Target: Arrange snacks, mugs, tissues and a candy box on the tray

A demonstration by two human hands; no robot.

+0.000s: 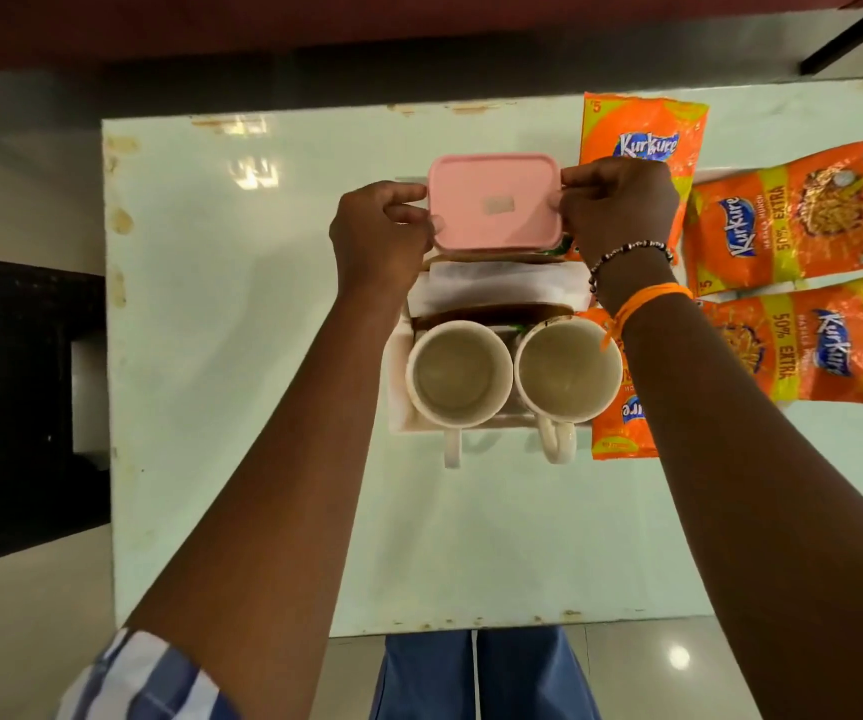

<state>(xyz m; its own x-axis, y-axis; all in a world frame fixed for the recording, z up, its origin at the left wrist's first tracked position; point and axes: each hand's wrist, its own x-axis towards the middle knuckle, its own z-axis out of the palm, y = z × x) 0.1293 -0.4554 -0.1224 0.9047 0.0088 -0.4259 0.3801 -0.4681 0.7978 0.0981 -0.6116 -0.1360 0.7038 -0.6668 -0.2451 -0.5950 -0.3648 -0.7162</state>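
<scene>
Both hands were clamped on the pink candy box (494, 201), the left hand (380, 233) pinching its left short end and the right hand (619, 207) its right, fingers curled over the lid's rim. It sat at the far end of the white tray (397, 387), above the tissues (491, 291) and beyond the two mugs (459, 373). It looked a light, stiff plastic box with a smooth, perhaps slippery lid, so the ends seemed the surest hold. Both forearms reached straight forward, wrists slightly bent.

A pink-lidded candy box (494, 201) is held at its short ends by the left hand (380, 236) and right hand (621, 207) above the white tray (397, 379), where tissues (497, 291) and two mugs (459, 374) are seen.
</scene>
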